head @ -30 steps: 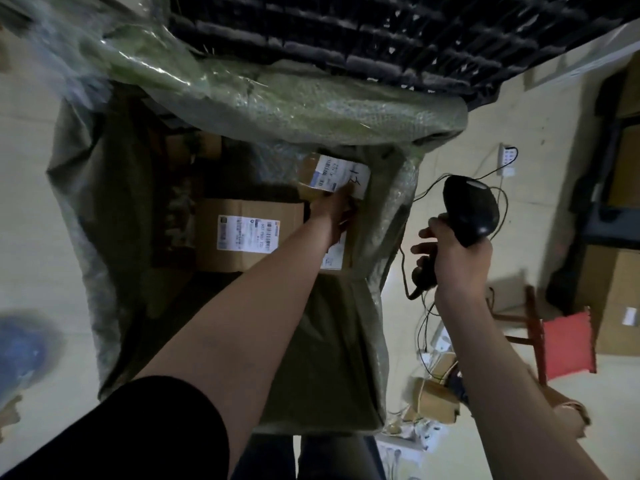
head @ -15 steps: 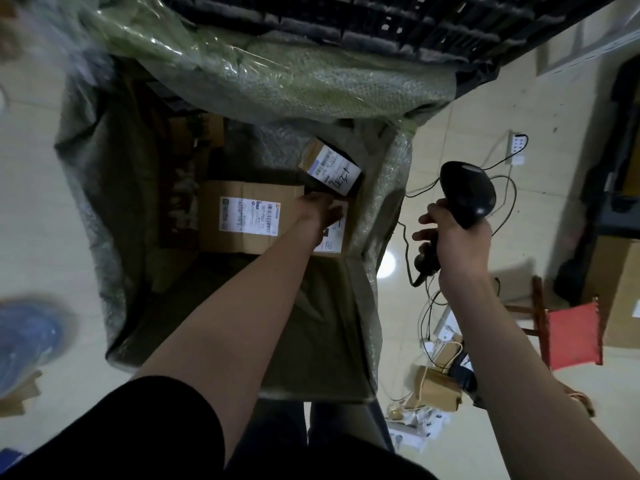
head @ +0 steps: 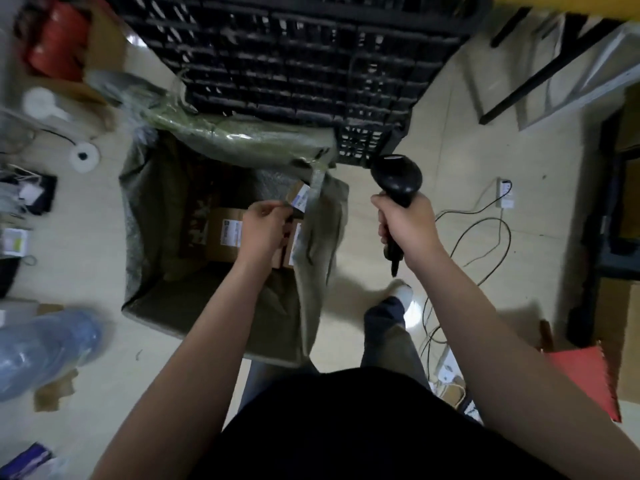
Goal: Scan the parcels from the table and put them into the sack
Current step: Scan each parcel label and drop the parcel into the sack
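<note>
Left hand (head: 265, 225) has come up off the parcels since half a sec ago and now hovers over the sack (head: 149, 216), near its right wall. My view has backed off too, so more floor shows. Its fingers are curled in toward the thumb, but it's blurred and I can't tell whether they pinch anything. Right hand (head: 407, 225) is clenched round the handle of the black scanner (head: 398, 176), head up and pointing away from me. It's held out to the right of the sack, clear of it (cables (head: 457, 213) loop over the floor just beyond).

All the parcels I can see sit on the sack's bottom. Big parcel (head: 225, 233), brown w/ a white label, lies flat about mid-sack, partly behind the left hand. Small parcel (head: 299, 199) is tilted in the far right corner, half hidden by the sack's folded-in right wall. Third parcel (head: 293, 245) lies against the right wall, just beside the hand and mostly covered. Sack's mouth is open, its far rim flopped against a black slatted crate (head: 294, 64).

Outside the sack, a blue water bottle (head: 45, 348) lies off its near left corner and a red stool (head: 585, 379) stands well off to the right.
</note>
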